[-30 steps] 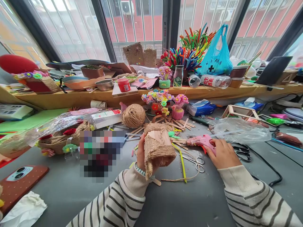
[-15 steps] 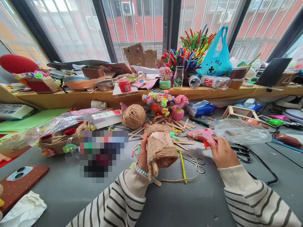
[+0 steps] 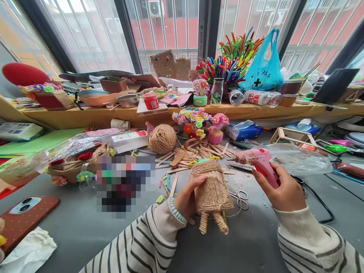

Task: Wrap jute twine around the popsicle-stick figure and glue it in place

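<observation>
My left hand (image 3: pixel 190 195) is closed around the side of a twine-wrapped pot (image 3: pixel 213 189), its thumb on the front. The pot is tilted, and two short twine-wound legs stick out at its lower end. Pale wooden sticks show near its top where twine does not cover it. On the right, my right hand (image 3: pixel 287 189) grips the handle of a pink hot glue gun (image 3: pixel 260 161). Its nozzle points left, above and apart from the pot. A strand of twine and a pair of scissors (image 3: pixel 241 199) lie behind the pot on the grey table.
Loose wooden sticks (image 3: pixel 218 148) and a twine ball (image 3: pixel 161 138) lie beyond the pot. Small flower pots (image 3: pixel 215 137) stand behind. A clear plastic bag (image 3: pixel 301 161) and black cable are at right, a phone (image 3: pixel 31 218) and crumpled tissue (image 3: pixel 34 250) at left.
My left hand has shifted right and turned the pot, so both legs now face me. The glue gun has moved slightly right and up in my right hand.
</observation>
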A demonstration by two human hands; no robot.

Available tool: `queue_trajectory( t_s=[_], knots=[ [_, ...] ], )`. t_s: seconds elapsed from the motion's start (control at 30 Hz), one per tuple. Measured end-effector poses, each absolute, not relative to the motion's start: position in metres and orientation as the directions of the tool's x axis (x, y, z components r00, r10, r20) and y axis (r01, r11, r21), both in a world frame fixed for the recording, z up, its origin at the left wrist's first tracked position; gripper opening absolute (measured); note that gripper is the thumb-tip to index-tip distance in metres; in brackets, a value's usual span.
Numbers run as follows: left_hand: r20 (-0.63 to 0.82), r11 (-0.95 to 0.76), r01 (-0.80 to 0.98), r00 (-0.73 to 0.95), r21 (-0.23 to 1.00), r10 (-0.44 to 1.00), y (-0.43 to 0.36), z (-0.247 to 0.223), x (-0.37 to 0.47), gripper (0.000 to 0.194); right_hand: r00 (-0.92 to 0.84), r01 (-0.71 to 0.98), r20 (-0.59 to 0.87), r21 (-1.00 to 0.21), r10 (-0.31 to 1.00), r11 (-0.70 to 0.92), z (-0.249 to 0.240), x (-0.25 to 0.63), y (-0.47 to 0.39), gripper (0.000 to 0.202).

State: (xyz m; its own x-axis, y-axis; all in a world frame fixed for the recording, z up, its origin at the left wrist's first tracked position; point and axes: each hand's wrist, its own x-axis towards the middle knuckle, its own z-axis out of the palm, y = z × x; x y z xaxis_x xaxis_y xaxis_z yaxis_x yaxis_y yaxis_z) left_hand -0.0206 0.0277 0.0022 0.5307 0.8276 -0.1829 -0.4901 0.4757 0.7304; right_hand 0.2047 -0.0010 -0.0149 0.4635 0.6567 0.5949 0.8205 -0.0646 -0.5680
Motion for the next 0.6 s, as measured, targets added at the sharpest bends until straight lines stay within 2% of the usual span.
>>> queue_trajectory(
  t_s=[0.13,0.27,0.43,0.6],
  knots=[
    [-0.153,0.369,-0.464,0.439,0.805,0.885,0.028,-0.007,-0.019,0.053,0.44,0.842,0.651,-0.538,0.618,-0.032,-0.011,0.201,-0.006,0.081],
    [-0.1,0.255,-0.381,0.382,0.888,0.919,0.031,-0.014,-0.018,0.061,0.367,0.889,0.729,-0.458,0.578,0.013,-0.01,0.196,-0.011,0.068],
    [-0.072,0.211,-0.334,0.384,0.919,0.921,0.033,-0.016,-0.02,0.066,0.242,0.931,0.804,-0.349,0.543,0.102,-0.009,0.194,-0.015,0.048],
    [-0.059,0.202,-0.297,0.428,0.933,0.902,0.033,-0.015,-0.021,0.072,0.153,0.961,0.862,-0.243,0.483,0.129,-0.01,0.194,-0.013,0.042]
  ],
)
